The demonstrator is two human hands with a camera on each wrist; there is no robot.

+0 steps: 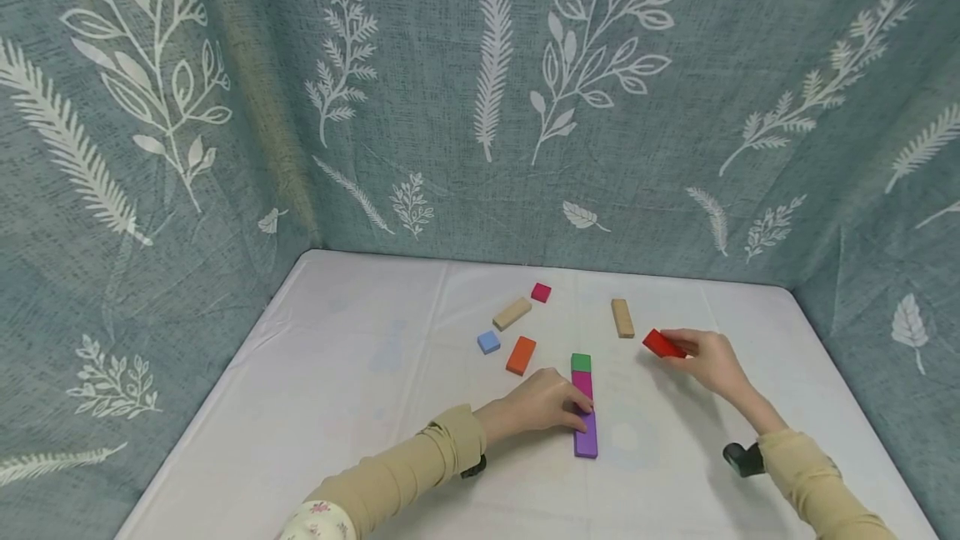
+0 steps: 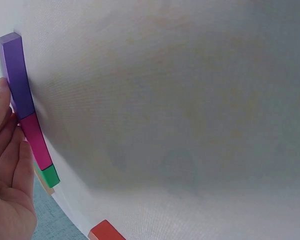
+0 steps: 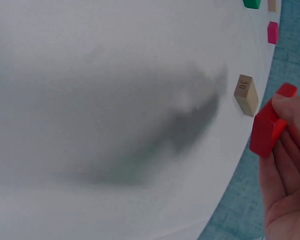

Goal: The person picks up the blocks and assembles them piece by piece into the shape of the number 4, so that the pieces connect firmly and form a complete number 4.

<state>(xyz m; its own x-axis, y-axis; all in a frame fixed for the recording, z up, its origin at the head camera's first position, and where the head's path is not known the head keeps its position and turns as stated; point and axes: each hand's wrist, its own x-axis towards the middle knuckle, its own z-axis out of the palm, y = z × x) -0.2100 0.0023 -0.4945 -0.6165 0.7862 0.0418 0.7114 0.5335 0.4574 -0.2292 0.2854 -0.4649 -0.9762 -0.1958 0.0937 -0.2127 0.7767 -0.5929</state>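
A row of blocks lies end to end on the table: a green block (image 1: 581,362), a magenta block (image 1: 582,383) and a longer purple block (image 1: 586,440). My left hand (image 1: 542,402) reaches over from the left, thumb and fingers curled at the purple block near where it meets the magenta one; the left wrist view has the thumb against the side of the purple block (image 2: 17,75). Off to the right, my right hand (image 1: 712,363) grips a red block (image 1: 663,344) between thumb and fingers. That block is tilted and held above the table, with a shadow below.
An orange block (image 1: 521,355), a blue block (image 1: 489,342), a wooden block (image 1: 512,313) and a small crimson block (image 1: 541,292) lie left of and beyond the row. Another wooden block (image 1: 622,318), marked 30, lies near my right hand. A leaf-patterned curtain (image 1: 450,107) surrounds the white table (image 1: 360,340).
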